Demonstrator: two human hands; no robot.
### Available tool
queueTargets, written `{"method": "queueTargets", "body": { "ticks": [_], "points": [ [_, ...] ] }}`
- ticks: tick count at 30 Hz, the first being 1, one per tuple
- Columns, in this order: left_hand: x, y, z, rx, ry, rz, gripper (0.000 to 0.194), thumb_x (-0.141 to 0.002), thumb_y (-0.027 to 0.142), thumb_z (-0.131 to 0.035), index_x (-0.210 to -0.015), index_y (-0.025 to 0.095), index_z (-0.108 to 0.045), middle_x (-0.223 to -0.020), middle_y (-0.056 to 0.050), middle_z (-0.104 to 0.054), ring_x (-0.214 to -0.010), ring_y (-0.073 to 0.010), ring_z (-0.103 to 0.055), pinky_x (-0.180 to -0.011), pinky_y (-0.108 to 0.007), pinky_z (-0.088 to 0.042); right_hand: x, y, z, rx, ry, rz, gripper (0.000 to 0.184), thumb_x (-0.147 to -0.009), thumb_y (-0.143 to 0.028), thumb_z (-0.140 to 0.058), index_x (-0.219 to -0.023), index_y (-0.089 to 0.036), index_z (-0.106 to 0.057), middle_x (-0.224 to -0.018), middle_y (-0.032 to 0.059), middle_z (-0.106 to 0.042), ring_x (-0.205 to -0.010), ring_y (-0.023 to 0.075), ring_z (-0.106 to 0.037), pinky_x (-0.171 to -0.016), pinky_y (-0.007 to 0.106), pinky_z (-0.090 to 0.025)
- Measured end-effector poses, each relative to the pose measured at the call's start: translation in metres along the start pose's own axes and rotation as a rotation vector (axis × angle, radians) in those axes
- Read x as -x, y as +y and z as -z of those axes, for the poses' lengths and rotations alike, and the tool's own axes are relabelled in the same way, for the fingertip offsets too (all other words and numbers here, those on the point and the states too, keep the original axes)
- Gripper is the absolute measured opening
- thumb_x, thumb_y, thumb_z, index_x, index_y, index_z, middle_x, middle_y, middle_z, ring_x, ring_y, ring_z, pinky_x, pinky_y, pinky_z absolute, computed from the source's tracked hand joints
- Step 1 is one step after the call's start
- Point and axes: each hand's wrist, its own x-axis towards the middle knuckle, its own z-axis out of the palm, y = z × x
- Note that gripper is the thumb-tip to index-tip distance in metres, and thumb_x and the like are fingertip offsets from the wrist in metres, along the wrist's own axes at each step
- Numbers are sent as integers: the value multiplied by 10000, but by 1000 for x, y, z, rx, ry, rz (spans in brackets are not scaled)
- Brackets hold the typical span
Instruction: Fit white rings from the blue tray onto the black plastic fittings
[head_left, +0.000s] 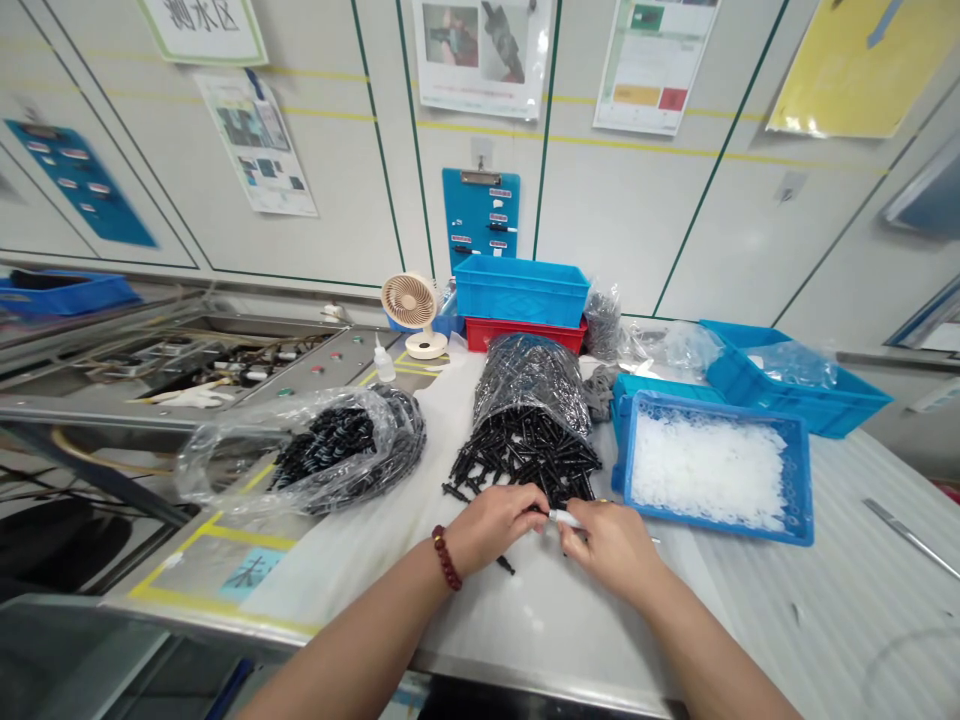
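Observation:
Both of my hands meet over the table in front of a pile of slim black plastic fittings [525, 455], which spill from a clear plastic bag [531, 375]. My left hand [487, 525] is closed in a pinch on a black fitting [535, 509], mostly hidden by the fingers. In my right hand [615, 548], fingers closed, is a small white cap-like piece [562, 517] pointing at that fitting; whether they touch I cannot tell. One loose black fitting [507, 566] lies below my hands. At right, a blue tray [801, 515] holds many small white pieces [705, 468].
Left of the pile lies an open plastic bag [225, 455] of black parts [322, 445]. Behind stand a beige fan [411, 300], a dropper bottle [384, 362], and a blue bin [521, 290] over a red one [480, 335]. Metal tweezers [904, 530] lie far right.

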Motion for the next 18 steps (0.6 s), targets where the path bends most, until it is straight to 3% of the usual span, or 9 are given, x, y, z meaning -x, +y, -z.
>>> {"method": "queueTargets", "body": {
  "ticks": [10, 18],
  "points": [
    [-1, 0, -1, 1, -73, 66, 72, -813, 148, -575, -874, 178, -599, -767, 27, -651, -698, -108, -593, -653, -167, -416, -1, -6, 0, 84, -11, -87, 309, -834, -435, -473, -678, -199, -598, -641, 24, -657, -588, 141, -582, -499, 266, -136],
    [0, -3, 0, 43, -40, 18, 134, -836, 165, -545, -954, 182, -607, -794, 10, -666, -717, -116, -606, -707, -185, -444, 0, -7, -1, 67, -6, -114, 321, -848, -440, -450, -692, -204, -602, -660, 20, -661, -597, 139, -582, -501, 272, -140]
  ]
}}
